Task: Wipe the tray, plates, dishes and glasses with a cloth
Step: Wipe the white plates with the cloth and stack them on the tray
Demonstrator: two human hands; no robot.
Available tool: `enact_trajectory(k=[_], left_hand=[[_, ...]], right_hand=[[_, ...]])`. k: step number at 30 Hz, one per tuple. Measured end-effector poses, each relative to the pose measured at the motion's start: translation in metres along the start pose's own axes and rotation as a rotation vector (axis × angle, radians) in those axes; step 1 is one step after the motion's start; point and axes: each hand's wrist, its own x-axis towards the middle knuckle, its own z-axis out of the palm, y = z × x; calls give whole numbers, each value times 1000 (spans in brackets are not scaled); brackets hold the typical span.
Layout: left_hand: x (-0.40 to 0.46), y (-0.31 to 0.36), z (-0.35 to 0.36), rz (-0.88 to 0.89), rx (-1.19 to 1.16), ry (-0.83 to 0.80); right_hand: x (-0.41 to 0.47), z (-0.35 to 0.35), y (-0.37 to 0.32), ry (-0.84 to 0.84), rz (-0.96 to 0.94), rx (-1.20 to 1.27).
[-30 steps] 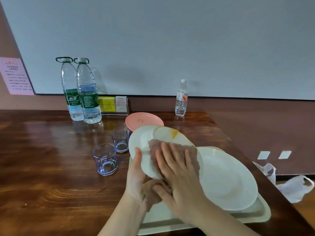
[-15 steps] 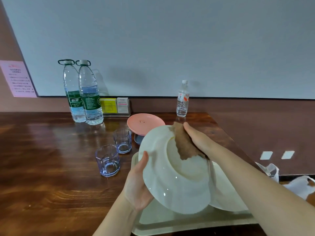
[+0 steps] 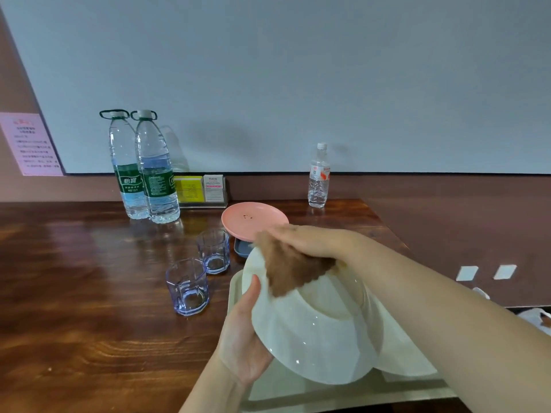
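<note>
Left hand (image 3: 243,338) grips the near-left rim of a white plate (image 3: 313,332), held tilted with its underside up, above the tray (image 3: 268,394). Right hand (image 3: 310,239) presses a brown cloth (image 3: 289,269) onto the plate's far edge, fingers curled over the cloth. Second white plate (image 3: 399,353) lies on the tray under the right forearm. Two clear glasses (image 3: 187,286) stand on the tabletop (image 3: 89,293) just left of the left hand. Pink dish (image 3: 253,219) sits beyond the right hand, touching a blue dish (image 3: 241,247). Water bottles (image 3: 155,168) far left of it.

Dark glossy wooden table (image 3: 74,293), pale grey wall panel (image 3: 298,70) (black-edged), brown wall (image 3: 432,210) below
</note>
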Motion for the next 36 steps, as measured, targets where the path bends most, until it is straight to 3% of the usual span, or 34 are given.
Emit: enact_trajectory(k=[4,7,9,14,17,19,21,25,28,36], left_hand=[[-4,9,-12,68,-148,-56],[3,17,-9,146,-109,-23],[1,11,-14,235,-108,-98],[14,14,-29,255,-144,-210],[19,15,-16,139,-158,-136],[17,16,-7,-21,-273,-72],[19,10,-4,-34,-401,13],[19,11,14,20,-246,-19],[15,10,16,51,-201,108],[15,16,37,208,-3,174]], right_hand=[[-13,-20,35,136,192,295],[-20,-16,57,203,125,495],[-26,-1,63,323,7,537],[-45,50,68,540,-82,186],[-56,84,57,617,-86,-189],[-54,100,49,765,-113,-425],[-49,107,36,841,-124,-534],[-37,104,11,810,-153,-652],[-31,96,-2,716,-121,-626],[-7,59,-29,489,-86,-623]])
